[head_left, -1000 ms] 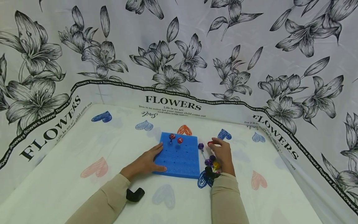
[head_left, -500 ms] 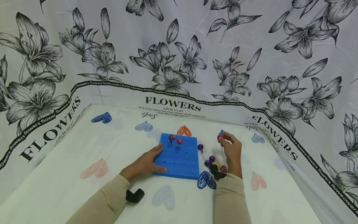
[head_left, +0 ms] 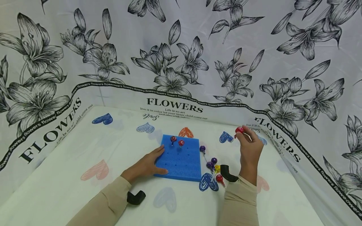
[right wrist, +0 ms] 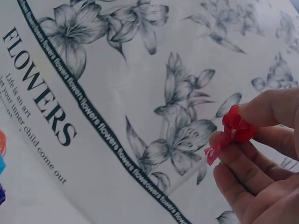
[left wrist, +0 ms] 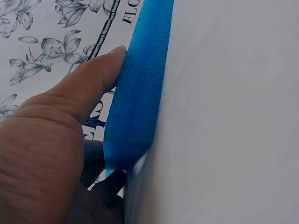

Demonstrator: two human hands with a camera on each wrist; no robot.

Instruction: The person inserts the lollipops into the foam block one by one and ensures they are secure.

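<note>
One lollipop (right wrist: 239, 126) pinched; foam (head_left: 181, 159) touched

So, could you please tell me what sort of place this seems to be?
Probably a screened-off tabletop workspace: a floral drape hangs behind a heart-print cloth bearing a foam block and lollipops.

Foam board (head_left: 183, 161): on cloth (head_left: 121, 146).
Two lollipops (head_left: 181, 143): in board, far end.
Loose lollipops (head_left: 210, 164): right of board.
Left hand (head_left: 145, 163): board's left side.
</note>
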